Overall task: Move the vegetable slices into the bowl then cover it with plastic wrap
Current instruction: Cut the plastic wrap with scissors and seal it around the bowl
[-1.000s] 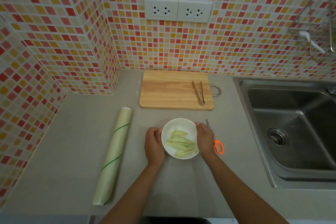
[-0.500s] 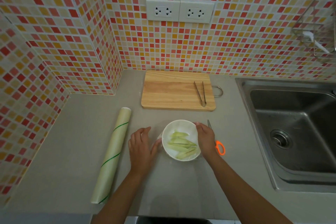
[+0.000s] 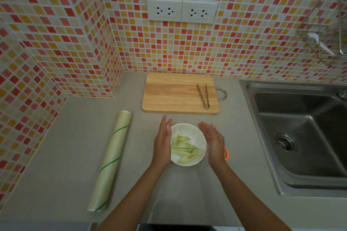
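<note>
A white bowl (image 3: 187,131) stands on the grey counter near its front, with several pale green vegetable slices (image 3: 185,149) inside. A clear film seems to lie over the bowl, with a sheet spreading toward me on the counter. My left hand (image 3: 163,141) stands on edge along the bowl's left side, fingers straight. My right hand (image 3: 214,141) stands the same way on the bowl's right side. Whether the palms touch the bowl I cannot tell. The plastic wrap roll (image 3: 110,159) lies at the left.
A wooden cutting board (image 3: 176,93) lies behind the bowl with metal tongs (image 3: 203,95) on its right part. Orange-handled scissors (image 3: 226,153) peek out behind my right hand. A steel sink (image 3: 300,133) fills the right side. Tiled walls close the back and left.
My left hand came back from the counter at the left to the bowl's side. Both hands now stand straight-fingered on either side of the bowl instead of curling round it.
</note>
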